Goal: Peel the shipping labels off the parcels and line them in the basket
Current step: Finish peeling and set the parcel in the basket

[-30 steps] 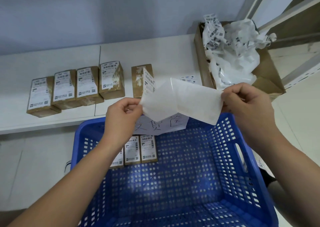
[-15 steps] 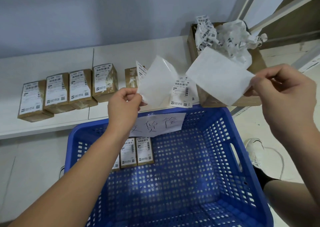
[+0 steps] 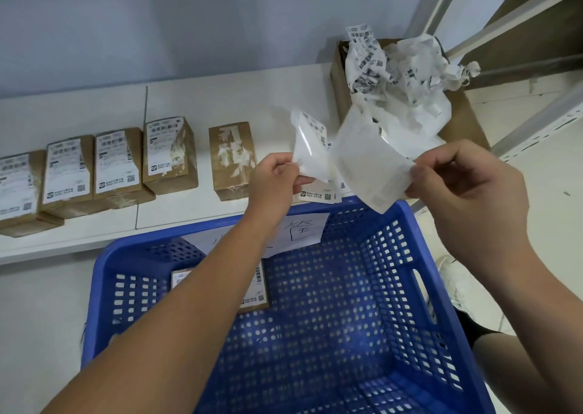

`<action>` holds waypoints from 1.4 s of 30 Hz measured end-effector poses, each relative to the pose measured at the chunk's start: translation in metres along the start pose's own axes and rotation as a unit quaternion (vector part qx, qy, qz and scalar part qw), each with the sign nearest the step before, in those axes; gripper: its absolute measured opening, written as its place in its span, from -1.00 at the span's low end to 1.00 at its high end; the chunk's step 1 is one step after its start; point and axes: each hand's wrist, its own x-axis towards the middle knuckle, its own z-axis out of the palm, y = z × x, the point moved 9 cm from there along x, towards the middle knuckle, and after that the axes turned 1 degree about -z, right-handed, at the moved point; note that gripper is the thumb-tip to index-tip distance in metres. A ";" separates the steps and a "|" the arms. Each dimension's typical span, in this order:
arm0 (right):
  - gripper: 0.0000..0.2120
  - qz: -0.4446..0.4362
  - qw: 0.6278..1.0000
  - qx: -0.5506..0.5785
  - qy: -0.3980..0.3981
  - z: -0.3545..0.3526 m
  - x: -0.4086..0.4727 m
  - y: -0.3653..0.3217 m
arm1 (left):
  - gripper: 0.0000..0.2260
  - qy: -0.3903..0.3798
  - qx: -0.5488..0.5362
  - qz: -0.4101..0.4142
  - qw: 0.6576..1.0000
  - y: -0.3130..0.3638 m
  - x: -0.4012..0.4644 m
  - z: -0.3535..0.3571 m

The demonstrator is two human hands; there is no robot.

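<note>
Pinching a curled label (image 3: 307, 148) between thumb and fingers, the left hand (image 3: 274, 178) hovers above the far rim of a blue basket (image 3: 394, 287). The right hand (image 3: 467, 183) pinches a blank white sheet (image 3: 369, 167), possibly backing paper. On the white shelf (image 3: 220, 98) stand four labelled parcels (image 3: 120, 161) and one stripped parcel (image 3: 233, 158). More parcels (image 3: 252, 290) lie in the basket, partly hidden by the forearm. A cardboard box (image 3: 467, 114) holds crumpled paper.

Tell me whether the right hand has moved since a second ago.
Yes. The right hand swung out rightward, then came back, and now sits lower right of the cardboard box, pinching a white sheet.
</note>
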 end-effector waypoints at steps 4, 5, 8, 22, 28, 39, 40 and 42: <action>-0.88 -0.007 1.000 -0.003 -0.010 0.004 0.002 0.005 | -0.83 0.003 0.015 -0.059 0.998 -0.035 0.023 0.016; -0.89 -0.009 1.000 -0.004 -0.010 0.004 0.003 0.006 | -0.85 0.005 0.034 -0.068 0.997 -0.043 0.026 0.017; -0.89 -0.018 1.000 -0.009 -0.008 0.005 0.003 0.005 | -0.82 0.010 0.109 -0.066 0.992 -0.052 0.035 0.016; -0.91 -0.013 0.999 -0.028 -0.023 0.012 -0.005 0.007 | -0.60 -0.011 0.326 0.040 0.944 -0.039 0.019 0.010; -0.89 -0.092 0.991 -0.091 -0.036 0.019 -0.007 -0.008 | -0.88 0.022 0.202 0.048 0.978 -0.009 -0.017 -0.005; -0.87 -0.363 0.874 -0.260 -0.189 0.121 -0.091 -0.040 | -0.80 -0.100 -0.047 -0.160 0.981 -0.027 -0.112 -0.034; -0.87 -0.367 0.871 -0.261 -0.198 0.128 -0.097 -0.041 | -0.83 -0.087 -0.056 -0.158 0.982 -0.029 -0.113 -0.039; -0.87 -0.369 0.866 -0.262 -0.210 0.138 -0.105 -0.044 | -0.81 -0.066 -0.056 -0.144 0.986 -0.031 -0.115 -0.049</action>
